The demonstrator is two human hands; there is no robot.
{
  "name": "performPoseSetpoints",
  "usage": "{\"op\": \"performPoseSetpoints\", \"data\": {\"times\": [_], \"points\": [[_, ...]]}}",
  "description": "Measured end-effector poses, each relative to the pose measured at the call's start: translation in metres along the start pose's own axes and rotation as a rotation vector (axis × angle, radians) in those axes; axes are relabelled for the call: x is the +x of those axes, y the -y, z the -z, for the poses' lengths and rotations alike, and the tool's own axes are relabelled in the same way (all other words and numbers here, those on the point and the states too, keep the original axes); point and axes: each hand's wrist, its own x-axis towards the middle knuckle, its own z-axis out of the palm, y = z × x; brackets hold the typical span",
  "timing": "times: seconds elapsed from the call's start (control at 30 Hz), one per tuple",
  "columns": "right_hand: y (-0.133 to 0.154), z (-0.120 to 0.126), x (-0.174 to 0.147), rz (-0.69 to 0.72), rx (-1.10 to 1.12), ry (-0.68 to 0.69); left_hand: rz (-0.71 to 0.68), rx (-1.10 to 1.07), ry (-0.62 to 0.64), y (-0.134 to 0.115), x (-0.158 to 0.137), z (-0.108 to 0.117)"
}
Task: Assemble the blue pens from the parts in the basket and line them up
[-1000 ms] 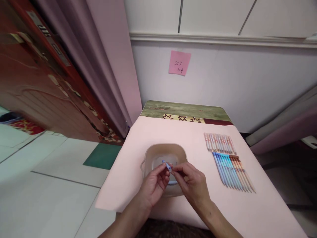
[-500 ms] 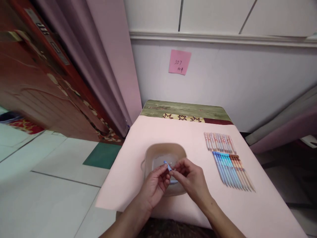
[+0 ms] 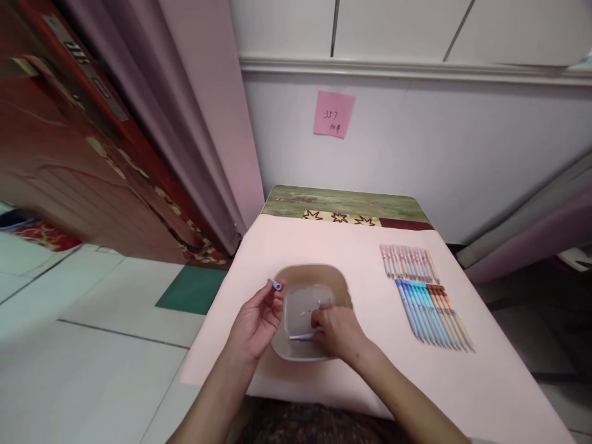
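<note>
My left hand (image 3: pixel 256 324) is raised over the left rim of a beige plastic basin (image 3: pixel 312 271). Between its thumb and fingertips is a short light-blue pen part (image 3: pixel 276 284), whose hollow round end faces me. Down inside the basin, my right hand (image 3: pixel 341 330) has its fingers curled together near the bottom; whatever they hold is hidden. A slim white-and-blue pen piece (image 3: pixel 300 337) lies there, its right end running under that hand. Several tiny pale parts (image 3: pixel 303 314) are scattered on the basin floor.
On the pink-covered table (image 3: pixel 379 376), a row of blue, turquoise and brown pens (image 3: pixel 432 317) lies to the right. Behind them is a row of clear patterned pens (image 3: pixel 409 263). A pink note (image 3: pixel 333 115) sticks to the wall, and a red-brown door (image 3: pixel 69 166) stands at left.
My hands have separated. The left moved up and left with the blue pen part, while the right dropped into the basin.
</note>
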Motion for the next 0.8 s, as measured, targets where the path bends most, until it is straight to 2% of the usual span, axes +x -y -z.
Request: {"op": "performPoseSetpoints", "data": {"times": [0.17,0.33,0.4,0.57,0.67,0.8], "points": [[0.009,-0.015,0.013,0.035,-0.056,0.061,-0.006,-0.014,-0.003,-0.003,-0.002,0.003],[0.003,-0.004,0.009,0.027,-0.050,0.032,-0.009,-0.012,-0.002,-0.002,-0.001,0.005],[0.000,0.007,0.000,-0.001,0.009,-0.046,-0.006,0.003,0.000,0.001,0.001,0.005],[-0.001,0.032,-0.031,-0.025,0.365,-0.412,-0.013,0.066,0.019,0.013,0.006,0.004],[0.003,0.032,-0.041,0.002,0.410,-0.497,-0.027,0.094,0.023,0.024,0.007,0.003],[0.005,0.025,-0.041,-0.033,0.382,-0.529,-0.100,0.177,0.039,0.035,0.006,0.003]]}}
